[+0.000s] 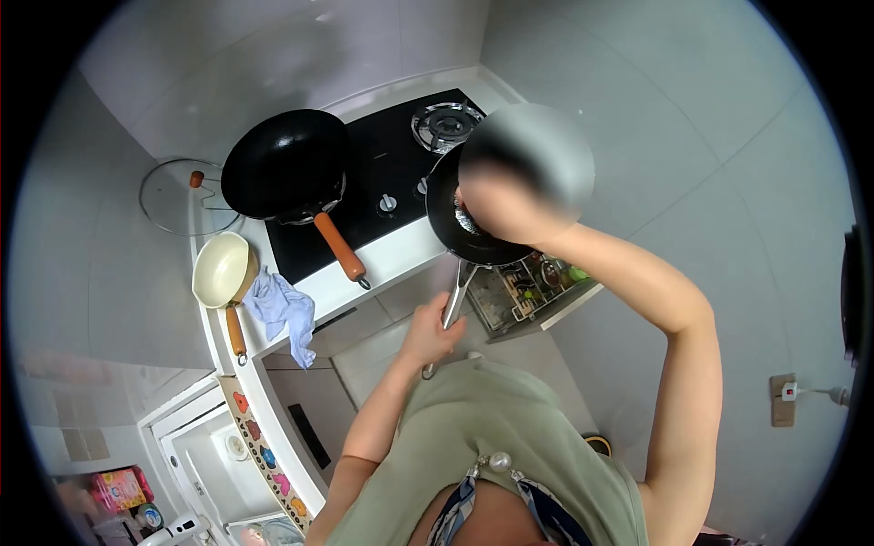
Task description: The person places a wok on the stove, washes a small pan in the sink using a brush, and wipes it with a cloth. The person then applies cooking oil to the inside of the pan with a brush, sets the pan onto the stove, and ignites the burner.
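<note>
My left hand is closed around the long silver handle of a black frying pan. The pan is raised off the hob, in front of its right side and above an open drawer. My right hand reaches over the pan's inside. A round blurred patch covers most of that hand, so its fingers and anything in them are hidden. Beside it, a shiny silvery area shows against the black pan; I cannot make out what it is.
A black wok with an orange-brown handle sits on the hob. Left of it are a glass lid, a cream saucepan and a blue cloth. The drawer stands open below; a sink is lower left.
</note>
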{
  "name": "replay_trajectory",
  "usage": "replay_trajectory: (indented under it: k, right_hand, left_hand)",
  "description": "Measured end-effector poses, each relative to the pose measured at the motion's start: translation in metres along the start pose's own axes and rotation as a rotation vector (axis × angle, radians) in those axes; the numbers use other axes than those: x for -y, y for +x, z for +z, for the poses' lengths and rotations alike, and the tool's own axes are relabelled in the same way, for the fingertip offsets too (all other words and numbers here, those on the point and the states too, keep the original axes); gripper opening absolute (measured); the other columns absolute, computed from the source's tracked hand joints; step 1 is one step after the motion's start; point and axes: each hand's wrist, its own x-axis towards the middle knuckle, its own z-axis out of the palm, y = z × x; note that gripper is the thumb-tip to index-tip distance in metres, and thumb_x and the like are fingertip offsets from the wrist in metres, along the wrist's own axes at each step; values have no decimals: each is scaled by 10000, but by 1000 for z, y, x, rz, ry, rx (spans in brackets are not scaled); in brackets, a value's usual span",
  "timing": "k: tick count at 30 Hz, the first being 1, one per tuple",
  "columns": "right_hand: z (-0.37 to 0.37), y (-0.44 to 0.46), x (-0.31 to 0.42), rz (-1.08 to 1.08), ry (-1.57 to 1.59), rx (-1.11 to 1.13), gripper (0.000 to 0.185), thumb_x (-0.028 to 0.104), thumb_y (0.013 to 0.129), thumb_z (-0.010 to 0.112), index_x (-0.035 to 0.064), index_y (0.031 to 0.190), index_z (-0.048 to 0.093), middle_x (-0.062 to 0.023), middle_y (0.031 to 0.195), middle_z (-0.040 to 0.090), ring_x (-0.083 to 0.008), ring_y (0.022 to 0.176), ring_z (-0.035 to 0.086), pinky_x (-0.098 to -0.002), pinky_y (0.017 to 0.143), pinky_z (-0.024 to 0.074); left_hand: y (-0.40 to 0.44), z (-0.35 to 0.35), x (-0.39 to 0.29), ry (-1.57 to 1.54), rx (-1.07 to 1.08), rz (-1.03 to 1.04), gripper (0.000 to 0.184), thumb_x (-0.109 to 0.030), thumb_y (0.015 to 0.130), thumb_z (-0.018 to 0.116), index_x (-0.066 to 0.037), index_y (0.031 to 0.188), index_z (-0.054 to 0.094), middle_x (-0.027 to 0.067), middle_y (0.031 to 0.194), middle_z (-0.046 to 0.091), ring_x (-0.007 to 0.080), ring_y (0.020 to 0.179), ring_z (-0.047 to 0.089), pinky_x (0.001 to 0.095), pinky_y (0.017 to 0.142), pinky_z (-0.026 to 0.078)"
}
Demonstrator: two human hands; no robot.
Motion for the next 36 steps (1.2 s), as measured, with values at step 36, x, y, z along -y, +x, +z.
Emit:
replay_trajectory:
  k: [36]
  right_hand:
    - [9,29,17,1167,1228,-54,192,175,799,598,64,944,536,-60,800,536,-111,603,536,-242,498,529]
  left_hand:
    - [-1,13,14,-99,20,-50,139,-13,761,551,-44,745,417,6,523,460,91,374,474,231,354,365]
